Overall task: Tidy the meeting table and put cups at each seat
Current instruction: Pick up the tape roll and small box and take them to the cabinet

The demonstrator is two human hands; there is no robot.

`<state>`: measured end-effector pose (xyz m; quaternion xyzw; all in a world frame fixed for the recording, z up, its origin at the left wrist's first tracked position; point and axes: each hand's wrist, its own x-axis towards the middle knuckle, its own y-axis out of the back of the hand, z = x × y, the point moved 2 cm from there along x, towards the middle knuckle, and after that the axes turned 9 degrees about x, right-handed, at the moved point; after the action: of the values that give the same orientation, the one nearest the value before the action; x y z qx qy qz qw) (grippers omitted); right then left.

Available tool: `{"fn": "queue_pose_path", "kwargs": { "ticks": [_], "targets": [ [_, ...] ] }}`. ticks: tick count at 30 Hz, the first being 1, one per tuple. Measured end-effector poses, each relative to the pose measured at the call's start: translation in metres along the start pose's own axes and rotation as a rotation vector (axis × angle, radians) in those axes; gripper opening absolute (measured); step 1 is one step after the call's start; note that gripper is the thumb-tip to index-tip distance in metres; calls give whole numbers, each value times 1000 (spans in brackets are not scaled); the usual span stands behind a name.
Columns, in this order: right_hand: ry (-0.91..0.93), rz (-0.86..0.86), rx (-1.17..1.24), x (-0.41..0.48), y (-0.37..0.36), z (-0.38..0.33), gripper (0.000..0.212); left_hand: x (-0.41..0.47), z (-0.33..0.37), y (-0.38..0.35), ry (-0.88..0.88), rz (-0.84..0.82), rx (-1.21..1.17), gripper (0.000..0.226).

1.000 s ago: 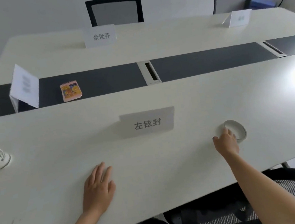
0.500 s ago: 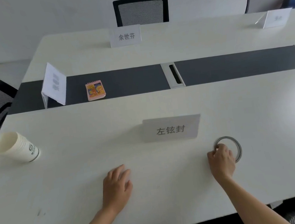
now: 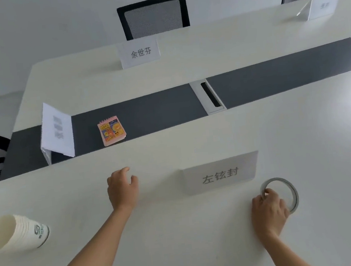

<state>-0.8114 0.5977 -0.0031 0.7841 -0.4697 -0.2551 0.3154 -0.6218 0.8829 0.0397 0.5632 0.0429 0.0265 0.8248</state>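
Observation:
A stack of white paper cups (image 3: 15, 233) lies on its side at the near left of the white table (image 3: 181, 230). My right hand (image 3: 269, 213) pinches the near rim of a grey tape ring (image 3: 286, 190), which lies on the table just right of a flat name card (image 3: 220, 172). My left hand (image 3: 121, 188) hovers over the table with loosely curled fingers and holds nothing. A small pink notepad (image 3: 111, 131) lies on the dark centre strip (image 3: 146, 112), beyond my left hand.
A tent name card (image 3: 57, 130) stands on the strip at the left. Two more name cards (image 3: 139, 52) (image 3: 322, 5) stand on the far side, with black mesh chairs (image 3: 153, 16) behind them. A cable slot (image 3: 209, 95) sits mid-strip.
My left hand lifted off the table and moved forward toward the notepad. My right hand's fingers closed on the tape ring's rim. The view swung left.

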Motion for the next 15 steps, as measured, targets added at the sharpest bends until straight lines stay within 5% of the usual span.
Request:
{"fn": "queue_pose_path", "kwargs": {
  "ticks": [6,10,15],
  "targets": [
    [13,67,-72,3,-8,4,58,101,18,-13,245,-32,50,74],
    [32,84,-180,2,-14,3,36,161,29,-22,427,-81,-13,98],
    [95,88,-251,2,-14,1,47,173,27,-32,403,-42,73,87]
  ]
}}
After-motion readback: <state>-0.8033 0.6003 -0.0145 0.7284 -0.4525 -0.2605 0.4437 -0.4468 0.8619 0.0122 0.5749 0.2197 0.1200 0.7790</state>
